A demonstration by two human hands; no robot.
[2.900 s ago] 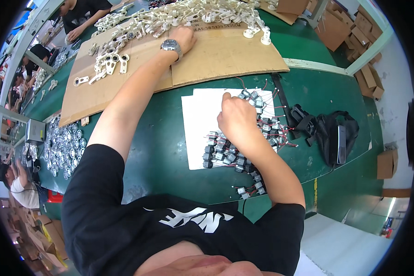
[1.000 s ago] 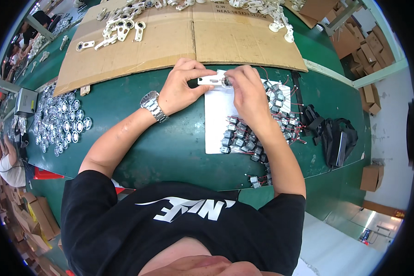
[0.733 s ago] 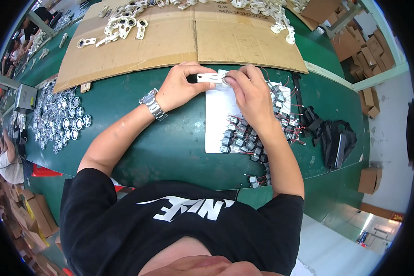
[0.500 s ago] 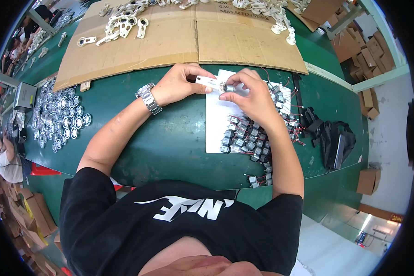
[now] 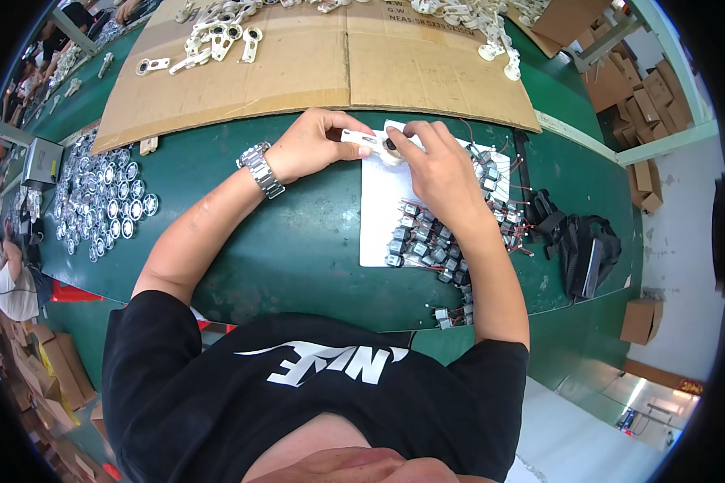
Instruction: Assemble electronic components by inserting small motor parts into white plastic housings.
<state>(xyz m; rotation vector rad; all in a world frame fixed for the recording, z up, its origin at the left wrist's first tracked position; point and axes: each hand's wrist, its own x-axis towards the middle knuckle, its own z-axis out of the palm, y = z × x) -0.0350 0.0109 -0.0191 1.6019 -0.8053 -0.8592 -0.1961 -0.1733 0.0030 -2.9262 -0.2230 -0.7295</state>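
My left hand [image 5: 310, 146] grips the narrow end of a white plastic housing [image 5: 366, 141], thumb and fingers closed on it. The housing is held above a white sheet [image 5: 376, 229], its round end towards my right hand [image 5: 443, 173]. There my right fingers close around a small motor [image 5: 390, 145], seated at the round end; only its dark top shows, and the fingers hide the rest. Many small silver-and-black motors [image 5: 435, 237] with thin red wires lie on and beside the sheet, below my right hand and around its forearm.
Beyond my hands, a flattened cardboard sheet [image 5: 282, 84] carries more white housings [image 5: 217, 40]. Chrome-coloured rings [image 5: 113, 201] are heaped on the green table [image 5: 298, 249] at left. At right lies a black bag [image 5: 592, 253]. Another person [image 5: 12, 282] sits far left.
My right hand has turned over the housing's round end, and the motor's silver body, visible before, is now mostly hidden there. My left hand keeps its grip almost unmoved.
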